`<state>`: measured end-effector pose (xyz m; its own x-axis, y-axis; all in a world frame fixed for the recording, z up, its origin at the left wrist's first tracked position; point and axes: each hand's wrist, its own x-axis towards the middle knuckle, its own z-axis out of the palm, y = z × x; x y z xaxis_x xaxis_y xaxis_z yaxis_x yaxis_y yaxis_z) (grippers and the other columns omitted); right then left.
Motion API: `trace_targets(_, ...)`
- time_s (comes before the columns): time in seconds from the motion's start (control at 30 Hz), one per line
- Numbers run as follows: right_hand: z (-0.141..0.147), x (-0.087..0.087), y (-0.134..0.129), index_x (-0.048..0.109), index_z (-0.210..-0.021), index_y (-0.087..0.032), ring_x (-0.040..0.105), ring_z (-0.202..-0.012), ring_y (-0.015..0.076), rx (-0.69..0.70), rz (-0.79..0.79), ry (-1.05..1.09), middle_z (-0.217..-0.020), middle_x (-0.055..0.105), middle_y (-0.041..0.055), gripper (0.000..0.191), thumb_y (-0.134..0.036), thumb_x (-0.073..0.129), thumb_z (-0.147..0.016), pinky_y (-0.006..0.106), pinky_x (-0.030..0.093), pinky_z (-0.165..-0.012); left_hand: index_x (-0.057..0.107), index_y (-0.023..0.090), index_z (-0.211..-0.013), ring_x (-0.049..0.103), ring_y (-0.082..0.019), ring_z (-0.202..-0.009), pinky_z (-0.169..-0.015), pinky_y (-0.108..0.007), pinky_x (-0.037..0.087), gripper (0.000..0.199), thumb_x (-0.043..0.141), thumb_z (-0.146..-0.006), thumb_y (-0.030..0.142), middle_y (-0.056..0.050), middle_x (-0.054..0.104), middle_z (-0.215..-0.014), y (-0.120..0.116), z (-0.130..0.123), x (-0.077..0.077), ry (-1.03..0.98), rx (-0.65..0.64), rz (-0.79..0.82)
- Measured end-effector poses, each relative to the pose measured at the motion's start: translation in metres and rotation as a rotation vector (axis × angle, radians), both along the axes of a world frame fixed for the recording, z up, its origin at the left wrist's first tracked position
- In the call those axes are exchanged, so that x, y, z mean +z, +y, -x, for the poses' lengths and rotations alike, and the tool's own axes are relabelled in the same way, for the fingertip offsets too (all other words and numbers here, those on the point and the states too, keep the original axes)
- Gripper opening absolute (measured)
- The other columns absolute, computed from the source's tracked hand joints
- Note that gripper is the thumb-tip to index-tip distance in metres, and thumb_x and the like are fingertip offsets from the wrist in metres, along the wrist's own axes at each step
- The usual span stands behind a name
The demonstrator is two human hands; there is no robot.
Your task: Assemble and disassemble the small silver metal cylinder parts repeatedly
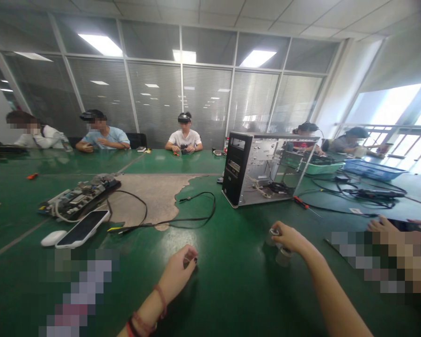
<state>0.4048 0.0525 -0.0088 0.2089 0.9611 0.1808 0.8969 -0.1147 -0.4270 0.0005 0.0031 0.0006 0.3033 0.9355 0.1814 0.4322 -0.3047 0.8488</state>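
My left hand (181,267), with red bands at the wrist, is over the green table (228,290) at the lower middle. Its fingers are curled round a small dark object (195,260), only partly visible. To the right, my right hand (288,238) has its thumb and fingers closed on the top of a small round container (272,238). A second small cylindrical container (283,257) stands on the table just below that hand.
An open computer case (263,171) stands beyond my right hand. A circuit assembly (79,199), a phone (84,228) and black cables (196,220) lie left. A screwdriver (301,202) and baskets (373,169) are right. Another person's hand (389,234) is at far right.
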Motion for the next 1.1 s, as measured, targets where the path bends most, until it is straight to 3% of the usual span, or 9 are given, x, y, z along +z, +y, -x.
trace_targets(0.23, 0.006, 0.008, 0.015, 0.059, -0.081, -0.02, 0.064, -0.074, 0.0209, 0.004, 0.215, -0.075, -0.079, 0.068, 0.0056, 0.019, -0.025, 0.065, -0.063, 0.025, 0.038, -0.06, 0.058, 0.017, -0.085, 0.061, -0.018, -0.08, -0.075, -0.026, 0.046, 0.013, 0.047, -0.079, 0.019, -0.005, 0.065, -0.084, 0.0, -0.001, 0.001, 0.017, 0.011, 0.01)
trace_targets(0.53, 0.058, 0.027, 0.002, 0.055, -0.104, -0.025, 0.063, -0.084, 0.0243, 0.032, 0.172, -0.141, -0.09, 0.067, 0.0073, 0.025, -0.03, 0.05, -0.08, 0.028, 0.036, -0.064, 0.059, 0.017, -0.086, 0.061, -0.018, -0.081, -0.076, -0.026, 0.046, 0.014, 0.047, -0.078, 0.016, -0.005, 0.065, -0.084, 0.0, -0.003, 0.0, 0.042, -0.002, 0.001)
trace_targets(0.63, 0.092, 0.035, -0.007, 0.052, -0.112, -0.025, 0.062, -0.086, 0.0243, 0.159, 0.041, -0.074, -0.094, 0.067, 0.0069, 0.03, -0.032, 0.048, -0.083, 0.029, 0.039, -0.068, 0.058, 0.017, -0.087, 0.061, -0.018, -0.08, -0.076, -0.027, 0.046, 0.014, 0.047, -0.079, 0.017, -0.004, 0.065, -0.084, 0.001, -0.002, -0.001, 0.041, -0.006, -0.001)
trace_targets(0.77, 0.137, 0.037, -0.025, 0.051, -0.116, -0.023, 0.061, -0.091, 0.0215, 0.429, -0.086, 0.099, -0.1, 0.066, 0.0055, 0.032, -0.031, 0.049, -0.084, 0.03, 0.041, -0.077, 0.058, 0.017, -0.088, 0.061, -0.018, -0.083, -0.079, -0.028, 0.046, 0.015, 0.047, -0.078, 0.015, -0.005, 0.064, -0.086, 0.003, -0.002, -0.003, 0.032, -0.004, -0.012)
trace_targets(0.9, 0.171, 0.027, -0.041, 0.053, -0.115, -0.022, 0.059, -0.095, 0.0218, 0.612, -0.113, 0.192, -0.101, 0.065, 0.0064, 0.034, -0.03, 0.055, -0.082, 0.032, 0.041, -0.083, 0.056, 0.017, -0.093, 0.06, -0.019, -0.088, -0.082, -0.03, 0.046, 0.02, 0.053, -0.074, 0.013, -0.005, 0.064, -0.09, 0.003, -0.002, -0.004, 0.028, 0.004, -0.02)
trace_targets(1.1, 0.2, 0.003, -0.056, 0.054, -0.114, -0.023, 0.058, -0.097, 0.0218, 0.718, -0.114, 0.279, -0.105, 0.064, 0.0047, 0.041, -0.023, 0.065, -0.074, 0.033, 0.043, -0.086, 0.056, 0.018, -0.097, 0.059, -0.02, -0.093, -0.086, -0.03, 0.044, 0.032, 0.059, -0.066, 0.01, -0.005, 0.065, -0.097, 0.0, -0.006, -0.003, 0.038, -0.063, -0.042)
